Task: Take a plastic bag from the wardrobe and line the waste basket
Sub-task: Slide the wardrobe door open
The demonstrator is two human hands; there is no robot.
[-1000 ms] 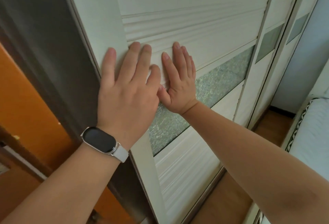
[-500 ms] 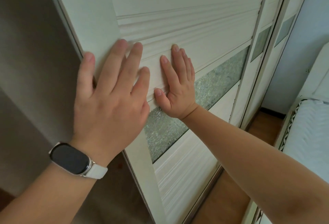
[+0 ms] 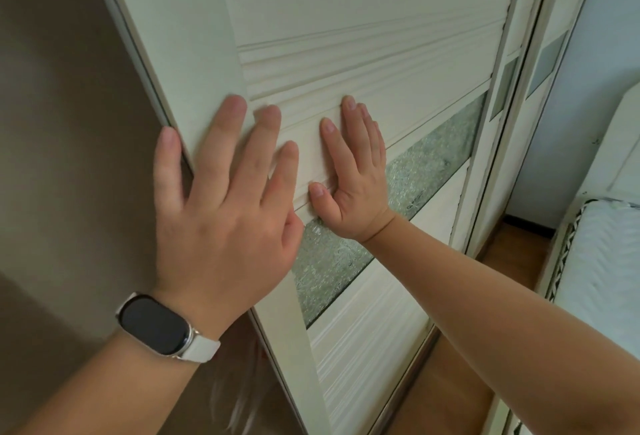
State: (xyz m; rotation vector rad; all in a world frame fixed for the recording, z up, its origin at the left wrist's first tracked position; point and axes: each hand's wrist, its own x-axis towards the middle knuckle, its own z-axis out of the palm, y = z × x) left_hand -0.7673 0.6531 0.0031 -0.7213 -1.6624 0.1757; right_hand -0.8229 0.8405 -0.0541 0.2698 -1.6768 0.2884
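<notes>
Upright wardrobe door (image 3: pixel 363 12) (hands (image 3: pixel 221 220) flat, fingertips upward)

Soft, even daylight, fairly bright, with no glare. The left hand (image 3: pixel 221 213) looks slightly motion-blurred at its fingertips. Wide-angle distortion bends the wardrobe door (image 3: pixel 346 19) edges; the dark opening stays murky.

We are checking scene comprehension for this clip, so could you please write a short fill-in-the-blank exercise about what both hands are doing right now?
1. Both hands press flat against the white wardrobe ____.
2. The smartwatch sits on the ____ wrist.
3. The right hand lies just above a strip of frosted ____.
4. The left hand has its ____ hooked over the panel's edge.

Missing words: door; left; glass; thumb
</notes>
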